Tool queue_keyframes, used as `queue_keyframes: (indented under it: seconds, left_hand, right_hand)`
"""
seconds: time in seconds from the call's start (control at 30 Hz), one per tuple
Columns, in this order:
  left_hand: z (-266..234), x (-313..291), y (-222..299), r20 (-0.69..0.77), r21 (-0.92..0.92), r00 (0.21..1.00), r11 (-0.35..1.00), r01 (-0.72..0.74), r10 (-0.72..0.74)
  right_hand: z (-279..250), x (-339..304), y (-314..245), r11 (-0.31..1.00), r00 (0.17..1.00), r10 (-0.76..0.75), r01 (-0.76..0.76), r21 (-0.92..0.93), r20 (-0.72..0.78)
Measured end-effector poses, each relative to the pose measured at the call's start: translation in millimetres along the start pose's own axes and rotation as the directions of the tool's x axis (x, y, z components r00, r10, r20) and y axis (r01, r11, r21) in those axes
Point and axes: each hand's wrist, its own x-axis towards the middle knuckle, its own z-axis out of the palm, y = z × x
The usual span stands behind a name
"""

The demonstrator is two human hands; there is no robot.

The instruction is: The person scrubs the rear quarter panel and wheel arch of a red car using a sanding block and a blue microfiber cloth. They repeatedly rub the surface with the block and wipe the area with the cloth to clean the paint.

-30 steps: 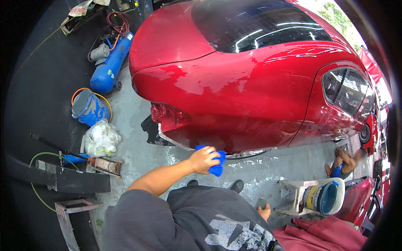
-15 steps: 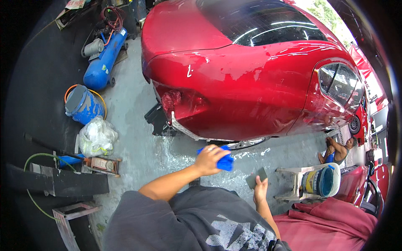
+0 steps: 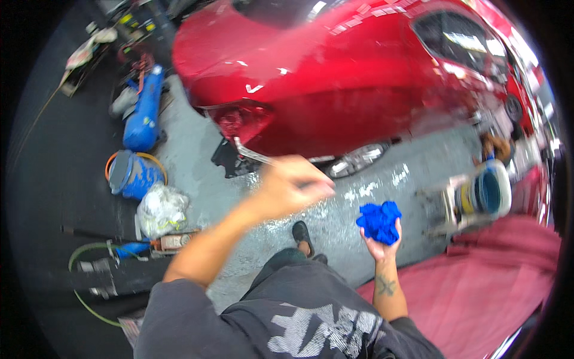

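A crumpled blue cloth (image 3: 380, 222) rests in my right hand (image 3: 378, 249), which is palm up with its fingers partly hidden under the cloth. To its left, my left hand (image 3: 290, 186) is raised in front of the car's rear corner, with fingers bent and smeared by motion. Nothing can be clearly made out in it. Beyond both hands stands a red car (image 3: 347, 78). Its rear corner has an open, rough lamp recess (image 3: 239, 118), and a pale metal strip juts out below. The flat grey-green sheet is not visible now.
A blue air compressor (image 3: 143, 122), a blue bucket (image 3: 139, 176) and a stuffed clear plastic bag (image 3: 161, 209) stand at left. On the right, a white plastic chair (image 3: 445, 209) bears a pail (image 3: 489, 190). Maroon fabric (image 3: 466, 287) spreads nearby. A person (image 3: 496, 148) sits beyond.
The blue cloth has passed from my left hand to my right. The grey-green sheet that my right hand held has gone from sight. My view has shifted and tilted.
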Motion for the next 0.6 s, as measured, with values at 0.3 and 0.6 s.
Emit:
queue_keyframes:
  seconds: [0.3,0.6]
  left_hand:
    - [-225.3,-55.3,200.7,0.214,-0.548,0.310,0.377,-0.747,0.926]
    - [-236.8,-144.1,153.4,0.151,-0.875,0.058,0.161,-0.456,0.987]
  right_hand:
    - [-40.0,-91.9,18.2,0.982,0.970,-0.175,0.161,-0.097,-0.168]
    - [-34.1,-181.9,137.5,0.919,0.850,-0.389,0.382,-0.092,-0.354]
